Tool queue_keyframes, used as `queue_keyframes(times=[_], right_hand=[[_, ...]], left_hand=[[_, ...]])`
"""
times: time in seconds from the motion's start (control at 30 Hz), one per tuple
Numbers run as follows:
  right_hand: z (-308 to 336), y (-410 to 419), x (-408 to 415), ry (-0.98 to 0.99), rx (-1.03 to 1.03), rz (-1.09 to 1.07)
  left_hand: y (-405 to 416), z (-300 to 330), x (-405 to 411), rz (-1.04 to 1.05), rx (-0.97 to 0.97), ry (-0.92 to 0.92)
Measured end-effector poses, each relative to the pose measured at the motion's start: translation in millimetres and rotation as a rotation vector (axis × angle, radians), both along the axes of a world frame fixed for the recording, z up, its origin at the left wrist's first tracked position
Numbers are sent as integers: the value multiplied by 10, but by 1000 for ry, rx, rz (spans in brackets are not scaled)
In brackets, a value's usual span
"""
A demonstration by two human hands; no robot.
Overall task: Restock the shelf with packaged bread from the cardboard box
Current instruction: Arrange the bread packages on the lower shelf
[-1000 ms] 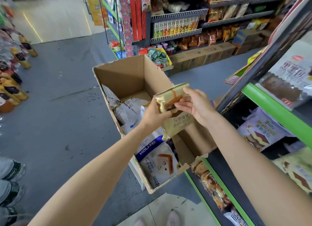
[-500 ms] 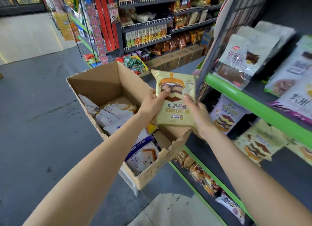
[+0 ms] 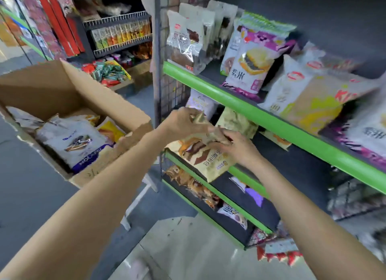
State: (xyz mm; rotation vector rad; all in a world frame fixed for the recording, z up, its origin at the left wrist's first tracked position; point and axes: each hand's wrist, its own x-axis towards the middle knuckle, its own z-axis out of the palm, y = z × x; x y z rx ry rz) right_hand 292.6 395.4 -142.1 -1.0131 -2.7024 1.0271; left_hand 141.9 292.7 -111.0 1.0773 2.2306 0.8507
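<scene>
Cream bread packet pinched between both hands — left, right — at shelf edge

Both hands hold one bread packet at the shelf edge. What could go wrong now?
The bread packet hangs partly over the green shelf edge; if the left hand and right hand loosen their grip early, it may slide off. Pushing it in could also topple the packet behind.
</scene>
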Motion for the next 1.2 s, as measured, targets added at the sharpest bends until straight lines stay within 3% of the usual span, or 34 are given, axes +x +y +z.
queue_keyframes(times=[0.07,0.1,0.13,0.23,0.3,0.37,0.47,0.57,0.67,0.77,0.9,1.0,1.2], right_hand=[[-137,13,236,52,203,-206],[-234,15,329,113,207,-357],[-332,30,402,172,98,-521],[-684,92,592,318,-619,-967],[-915,136,724,518,-1007,-1005],[-1173,213,843,748,-1093,-1001],[-1434,440,983,893,-848,-1132],[-1532,786,1121,969,-594,-1149],[-1526,1098,1176,1059,-365,-1080],[-1469,1417,1093,1110,-201,-1055],[-1479,1913,949,989,63,-1010],[-1582,2210,903,850,150,-940],[-1826,2366,921,704,172,-858]], left_hand=[[61,-121,213,63,64,1],[90,-218,312,129,107,-17],[125,-318,407,215,136,-56],[274,-641,673,477,152,-271],[378,-870,862,527,153,-348],[498,-1087,1050,523,175,-390],[741,-1403,1300,444,269,-290],[1027,-1602,1477,248,300,161],[1433,-1725,1530,-20,394,348],[1904,-1811,1587,-179,447,286],[2426,-1860,1573,-194,414,166],[2710,-1929,1529,-175,438,115],[3000,-2006,1465,-152,384,243]])
